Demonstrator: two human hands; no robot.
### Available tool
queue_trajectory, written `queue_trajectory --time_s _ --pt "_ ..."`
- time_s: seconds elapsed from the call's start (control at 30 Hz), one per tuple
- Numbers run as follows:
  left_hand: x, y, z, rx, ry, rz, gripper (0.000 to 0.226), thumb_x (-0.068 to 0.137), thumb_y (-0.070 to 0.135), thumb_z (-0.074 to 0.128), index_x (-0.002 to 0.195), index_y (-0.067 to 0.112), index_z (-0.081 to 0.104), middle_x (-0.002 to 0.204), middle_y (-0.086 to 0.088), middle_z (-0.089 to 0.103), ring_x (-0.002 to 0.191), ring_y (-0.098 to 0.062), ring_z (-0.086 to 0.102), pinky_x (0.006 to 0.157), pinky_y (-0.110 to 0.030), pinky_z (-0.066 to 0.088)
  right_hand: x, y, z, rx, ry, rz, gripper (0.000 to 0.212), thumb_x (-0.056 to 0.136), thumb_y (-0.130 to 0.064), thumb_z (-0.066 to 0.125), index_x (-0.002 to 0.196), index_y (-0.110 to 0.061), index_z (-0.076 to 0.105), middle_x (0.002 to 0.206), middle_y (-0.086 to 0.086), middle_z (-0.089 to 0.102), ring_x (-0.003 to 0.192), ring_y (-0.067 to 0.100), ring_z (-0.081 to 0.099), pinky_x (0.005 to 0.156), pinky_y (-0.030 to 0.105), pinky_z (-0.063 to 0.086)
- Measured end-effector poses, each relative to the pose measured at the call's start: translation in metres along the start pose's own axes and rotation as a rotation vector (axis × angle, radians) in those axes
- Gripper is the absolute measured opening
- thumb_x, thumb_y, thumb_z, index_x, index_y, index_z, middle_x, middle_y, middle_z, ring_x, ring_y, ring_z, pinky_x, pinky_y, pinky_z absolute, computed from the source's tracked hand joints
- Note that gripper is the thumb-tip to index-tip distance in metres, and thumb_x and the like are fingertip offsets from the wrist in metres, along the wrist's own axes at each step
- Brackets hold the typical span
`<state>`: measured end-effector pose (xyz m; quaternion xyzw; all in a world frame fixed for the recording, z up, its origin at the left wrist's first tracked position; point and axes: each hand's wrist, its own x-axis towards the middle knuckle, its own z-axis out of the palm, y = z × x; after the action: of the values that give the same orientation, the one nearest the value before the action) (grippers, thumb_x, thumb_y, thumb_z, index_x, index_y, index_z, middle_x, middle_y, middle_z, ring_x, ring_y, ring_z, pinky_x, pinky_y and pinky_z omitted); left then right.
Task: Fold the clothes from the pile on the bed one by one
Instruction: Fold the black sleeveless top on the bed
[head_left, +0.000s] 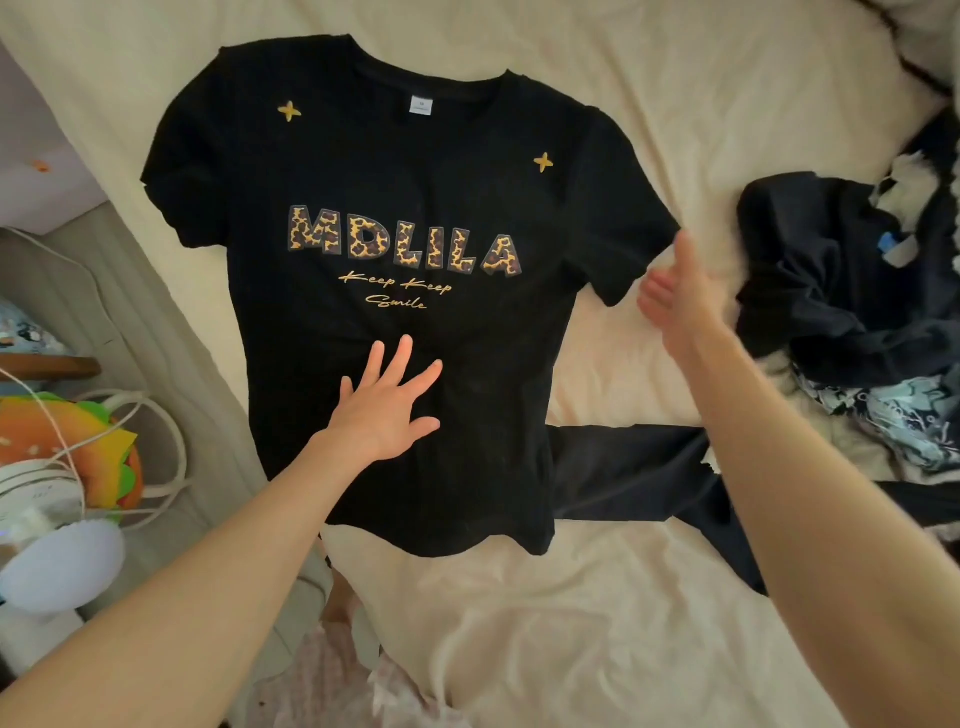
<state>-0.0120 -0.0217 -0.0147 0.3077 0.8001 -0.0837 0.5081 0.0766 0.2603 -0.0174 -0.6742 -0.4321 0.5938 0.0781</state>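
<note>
A black T-shirt (415, 171) with leopard-print "MDLILA" lettering lies spread flat, front up, on the cream bed sheet (597, 597). My left hand (387, 402) rests flat on its lower front with the fingers spread. Beside the shirt's right sleeve, my right hand (680, 299) hovers above the sheet, fingers straight and blurred, holding nothing. The pile of dark clothes (831, 280) sits at the right edge of the bed.
A dark folded garment (628, 473) lies on the sheet just right of the shirt's hem, partly under my right forearm. Off the bed's left edge are a burger-shaped plush (78, 441), white cables and a white lamp (62, 566).
</note>
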Motion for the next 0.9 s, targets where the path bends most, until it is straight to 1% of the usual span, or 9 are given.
queue_trajectory --time_s 0.13,0.27,0.4,0.47,0.53,0.6,0.7,0.8,0.9 --pt "0.000 0.001 0.000 0.014 0.003 -0.001 0.072 0.096 0.040 0.046 0.149 0.037 -0.004 0.154 0.000 -0.027 0.141 -0.028 -0.025 0.113 -0.056 0.005 -0.015 0.006 0.014 -0.048 -0.107 0.088 0.060 0.085 -0.049 0.063 0.129 -0.011 0.045 0.138 0.006 0.049 0.119 0.021 0.052 0.103 0.034 0.040" --pt "0.000 0.002 0.000 0.034 0.009 0.001 0.072 0.096 0.040 0.045 0.149 0.036 -0.004 0.154 -0.001 -0.027 0.141 -0.029 -0.024 0.113 -0.056 0.005 -0.022 -0.010 0.028 0.023 -0.076 0.036 0.054 0.091 -0.019 0.063 0.138 -0.010 0.039 0.133 0.003 0.050 0.121 0.018 0.049 0.099 0.028 0.041" --pt "0.000 -0.001 0.000 0.007 0.003 0.020 0.071 0.096 0.041 0.045 0.149 0.037 -0.001 0.155 0.000 -0.026 0.141 -0.028 -0.024 0.113 -0.056 0.005 -0.062 -0.009 0.065 -0.316 0.087 -0.740 0.034 0.094 -0.011 0.050 0.127 -0.005 0.054 0.111 0.004 0.057 0.104 0.015 0.053 0.098 0.025 0.040" --pt "-0.003 -0.002 -0.003 -0.040 0.012 0.030 0.067 0.096 0.039 0.046 0.149 0.036 0.006 0.156 0.001 -0.020 0.143 -0.027 -0.019 0.113 -0.055 0.007 -0.078 0.006 0.082 -0.601 -0.091 -1.051 0.036 0.093 -0.014 0.052 0.128 -0.006 0.055 0.113 0.008 0.057 0.104 0.018 0.053 0.091 0.019 0.036" --pt "-0.008 -0.003 -0.006 -0.164 0.141 0.016 0.054 0.097 0.034 0.047 0.146 0.031 0.027 0.159 0.000 0.004 0.146 -0.025 0.007 0.112 -0.051 0.020 -0.085 0.027 0.089 -0.866 -0.315 -1.175 0.043 0.093 -0.022 0.055 0.134 -0.009 0.051 0.121 0.011 0.056 0.109 0.024 0.053 0.094 0.031 0.042" --pt "-0.013 -0.004 -0.014 -0.396 0.449 -0.040 0.035 0.097 0.025 0.047 0.132 0.023 0.051 0.142 -0.003 0.045 0.120 -0.020 0.051 0.097 -0.039 0.045 -0.086 0.046 0.083 -1.007 -0.331 -1.176 0.045 0.093 -0.028 0.056 0.135 -0.011 0.050 0.127 0.010 0.055 0.116 0.027 0.051 0.097 0.042 0.042" --pt "-0.011 -0.002 -0.041 -0.591 0.791 -0.131 0.025 0.096 0.013 0.045 0.119 0.016 0.057 0.110 -0.006 0.061 0.085 -0.015 0.058 0.073 -0.026 0.046 -0.082 0.058 0.065 -0.918 -0.131 -1.139 0.035 0.093 -0.026 0.056 0.125 -0.010 0.059 0.125 0.007 0.057 0.118 0.026 0.050 0.098 0.042 0.038" --pt "0.008 0.006 -0.081 -0.536 0.932 -0.014 0.027 0.095 0.011 0.045 0.121 0.013 0.053 0.115 -0.007 0.053 0.095 -0.014 0.056 0.080 -0.023 0.042 -0.075 0.054 0.056 -0.891 -0.067 -0.937 0.040 0.094 -0.032 0.054 0.129 -0.013 0.053 0.129 0.005 0.051 0.118 0.023 0.046 0.098 0.036 0.034" --pt "0.041 0.027 -0.117 -0.416 0.893 0.152 0.044 0.094 0.020 0.050 0.137 0.015 0.042 0.137 -0.009 0.044 0.125 -0.023 0.044 0.101 -0.033 0.036 -0.068 0.053 0.057 -0.958 -0.136 -0.904 0.057 0.090 -0.028 0.060 0.141 -0.015 0.038 0.135 0.008 0.043 0.122 0.025 0.042 0.100 0.037 0.037"
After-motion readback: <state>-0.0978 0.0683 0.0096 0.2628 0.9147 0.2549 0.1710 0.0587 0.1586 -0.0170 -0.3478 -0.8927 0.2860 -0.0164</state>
